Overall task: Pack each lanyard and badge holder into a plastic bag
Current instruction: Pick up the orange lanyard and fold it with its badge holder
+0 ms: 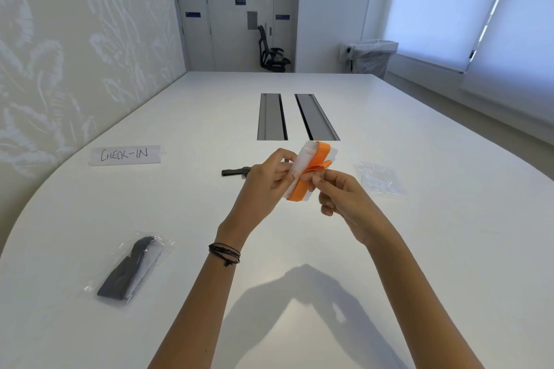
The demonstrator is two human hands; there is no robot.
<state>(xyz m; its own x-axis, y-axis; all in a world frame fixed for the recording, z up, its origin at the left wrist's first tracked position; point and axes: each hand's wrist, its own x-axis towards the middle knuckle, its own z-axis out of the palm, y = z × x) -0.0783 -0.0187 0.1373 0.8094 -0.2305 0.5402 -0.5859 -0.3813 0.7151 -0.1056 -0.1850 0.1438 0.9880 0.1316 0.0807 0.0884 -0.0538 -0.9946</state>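
Observation:
Above the table's middle I hold a clear badge holder (303,159) with an orange lanyard (317,156) wrapped around it. My left hand (266,181) grips the holder's left edge. My right hand (335,192) pinches the orange lanyard's loose end against the holder. An empty clear plastic bag (380,178) lies flat to the right. At the near left lies a plastic bag (132,268) holding a black lanyard and a badge holder. Another black lanyard (235,172) lies on the table, partly hidden behind my left hand.
A paper sign reading CHECK-IN (125,154) lies at the left on the white table (419,249). Two grey cable slots (271,117) sit in the table's centre. A black office chair (271,52) and a lined bin (373,58) stand beyond the far edge.

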